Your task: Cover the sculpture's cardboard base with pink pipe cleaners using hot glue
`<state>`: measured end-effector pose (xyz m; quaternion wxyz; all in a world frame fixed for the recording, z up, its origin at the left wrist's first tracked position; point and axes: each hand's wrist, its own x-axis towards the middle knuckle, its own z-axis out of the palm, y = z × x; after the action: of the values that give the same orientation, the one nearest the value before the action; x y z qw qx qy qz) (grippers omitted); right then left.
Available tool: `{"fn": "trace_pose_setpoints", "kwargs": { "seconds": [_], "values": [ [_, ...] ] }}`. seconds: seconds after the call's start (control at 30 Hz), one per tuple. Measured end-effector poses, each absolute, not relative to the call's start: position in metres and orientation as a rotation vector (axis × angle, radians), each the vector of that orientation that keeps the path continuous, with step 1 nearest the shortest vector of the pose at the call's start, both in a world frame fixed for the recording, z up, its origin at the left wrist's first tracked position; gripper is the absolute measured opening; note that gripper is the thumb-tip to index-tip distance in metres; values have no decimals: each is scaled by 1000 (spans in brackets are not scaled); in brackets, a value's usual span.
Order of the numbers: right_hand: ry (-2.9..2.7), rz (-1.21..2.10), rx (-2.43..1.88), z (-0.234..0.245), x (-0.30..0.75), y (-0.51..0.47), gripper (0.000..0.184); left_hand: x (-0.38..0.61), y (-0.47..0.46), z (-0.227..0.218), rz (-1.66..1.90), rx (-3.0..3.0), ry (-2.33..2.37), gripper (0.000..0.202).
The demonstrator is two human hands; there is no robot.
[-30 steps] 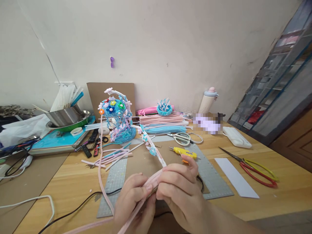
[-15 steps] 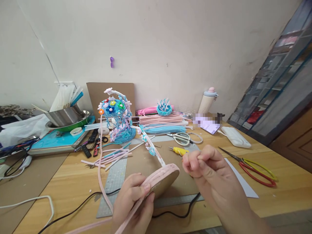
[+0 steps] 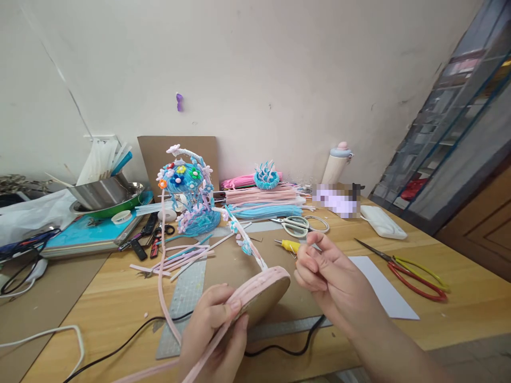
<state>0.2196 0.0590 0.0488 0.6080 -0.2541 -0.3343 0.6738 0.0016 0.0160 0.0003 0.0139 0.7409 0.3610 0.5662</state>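
Observation:
My left hand [image 3: 217, 324] is closed on a round cardboard disc [image 3: 265, 308] at its near left edge. Pink pipe cleaner [image 3: 259, 280] runs around the rim of the disc, and a long strand trails down past my fingers. A slim stem with blue and white flowers [image 3: 244, 246] rises behind the disc toward a flower-covered pipe-cleaner piece [image 3: 187, 186] on the table. My right hand [image 3: 323, 266] is raised to the right of the disc, apart from it, with its fingers curled in. Whatever may be between those fingertips is too small to make out.
A yellow-handled tool [image 3: 289, 245] and scissors [image 3: 297, 226] lie behind my right hand. Larger red-and-yellow-handled scissors [image 3: 417, 276] lie at right, beside white paper [image 3: 383, 287]. Pipe-cleaner bundles [image 3: 263, 197] are stacked at the back. A black cable [image 3: 131, 330] crosses the front.
My right hand has turned a little and its pinch has loosened, with the index finger lifted. The left hand keeps its hold on the disc. The whole view has shifted slightly.

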Motion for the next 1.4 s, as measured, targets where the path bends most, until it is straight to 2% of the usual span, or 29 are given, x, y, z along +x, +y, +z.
{"fn": "trace_pose_setpoints", "kwargs": {
  "seconds": [0.5, 0.73, 1.03, 1.27, 1.4],
  "values": [
    [-786, 1553, -597, 39, 224, 66, 31, 3, 16, -6, 1832, 2252, 1152, 24],
    [-788, 1653, -584, 37, 222, 65, 48, 8, 16, -10, 1888, 2208, 1170, 20],
    [-779, 1748, -572, 30, 225, 67, 61, -1, 16, -1, 1739, 2336, 1100, 31],
    [-774, 1661, -623, 28, 218, 68, 48, -3, 15, -4, 1739, 2369, 1076, 31],
    [-777, 1623, -622, 30, 215, 66, 28, -1, 20, -6, 1824, 2343, 1027, 27]
  ]
}}
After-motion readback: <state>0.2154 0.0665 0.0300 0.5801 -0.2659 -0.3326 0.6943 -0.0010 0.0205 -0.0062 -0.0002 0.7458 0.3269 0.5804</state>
